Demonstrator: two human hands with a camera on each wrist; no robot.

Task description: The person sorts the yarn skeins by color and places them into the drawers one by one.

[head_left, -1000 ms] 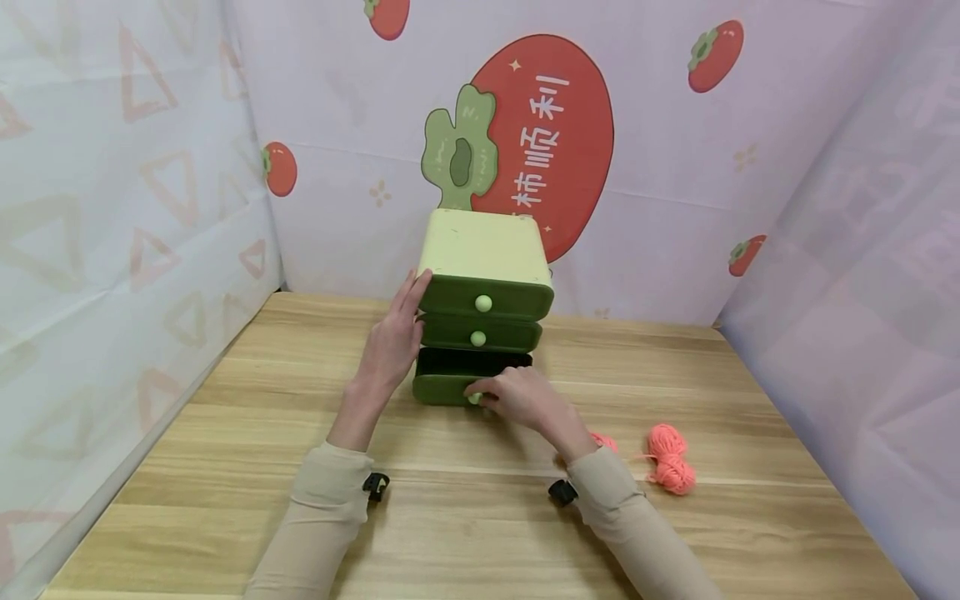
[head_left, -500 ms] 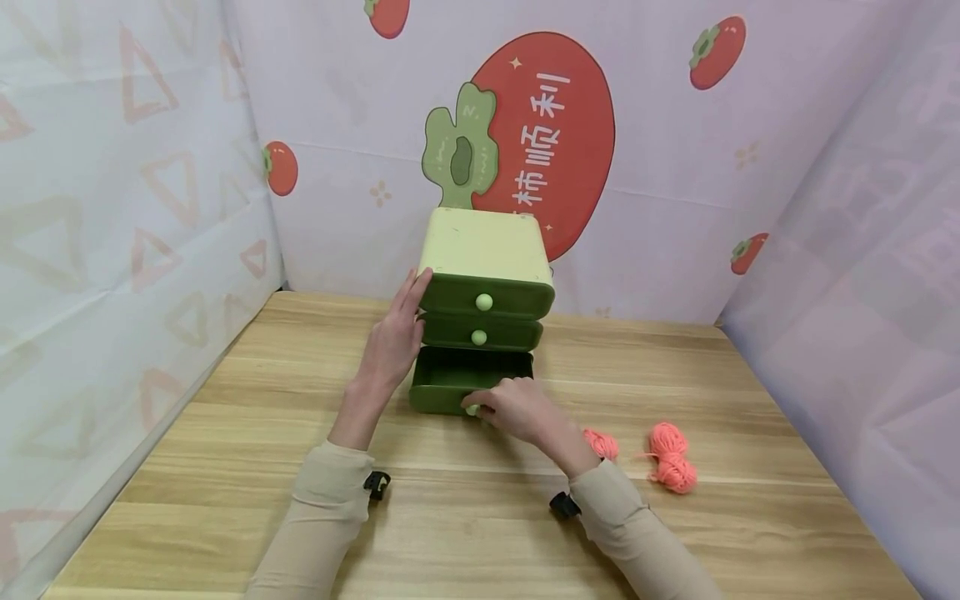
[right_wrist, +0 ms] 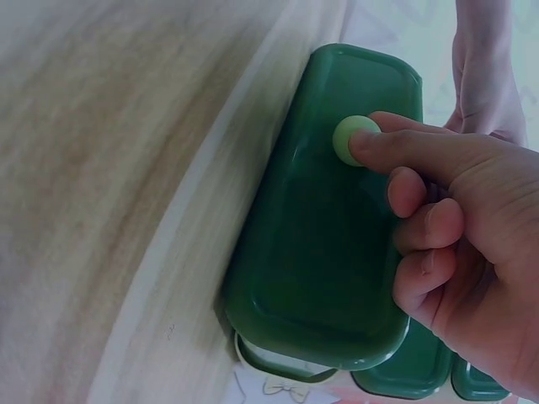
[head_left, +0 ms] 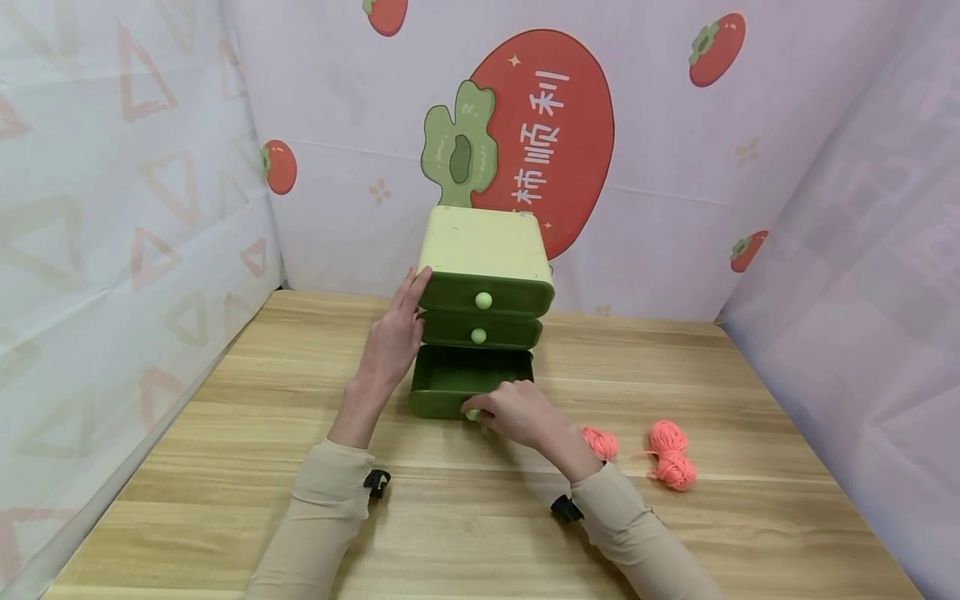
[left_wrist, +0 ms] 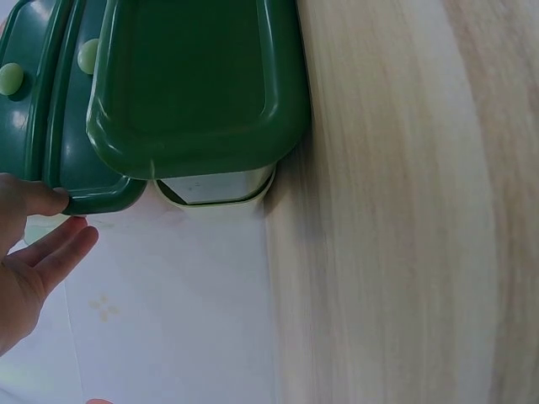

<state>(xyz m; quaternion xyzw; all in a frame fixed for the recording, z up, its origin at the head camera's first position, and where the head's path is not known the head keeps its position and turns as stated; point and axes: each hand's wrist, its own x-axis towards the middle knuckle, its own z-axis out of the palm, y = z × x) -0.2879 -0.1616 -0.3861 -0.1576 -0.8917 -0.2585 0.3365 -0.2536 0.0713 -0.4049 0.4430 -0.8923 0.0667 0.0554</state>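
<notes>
A small cream cabinet [head_left: 487,242] with three green drawers stands on the table. Its bottom drawer [head_left: 437,404] is pulled out and shows a dark green inside where I can see into it. My right hand [head_left: 517,410] pinches that drawer's pale green round knob [right_wrist: 347,140] between thumb and index finger, the other fingers curled beside the front. On the cabinet's left side, my left hand [head_left: 390,346] rests with straight fingers. In the left wrist view its thumb touches the edge of the middle drawer [left_wrist: 93,160]. The upper two drawers appear closed.
A coral yarn skein [head_left: 671,456] lies at the right of the wooden table [head_left: 262,500]. Another piece of coral yarn [head_left: 600,443] is partly hidden by my right forearm. Printed cloth walls [head_left: 337,233] enclose the back and both sides.
The bottom drawer has slid farther out toward me, with my right hand drawing its knob. My left hand has stayed in place against the cabinet. More of the yarn behind my right forearm shows.
</notes>
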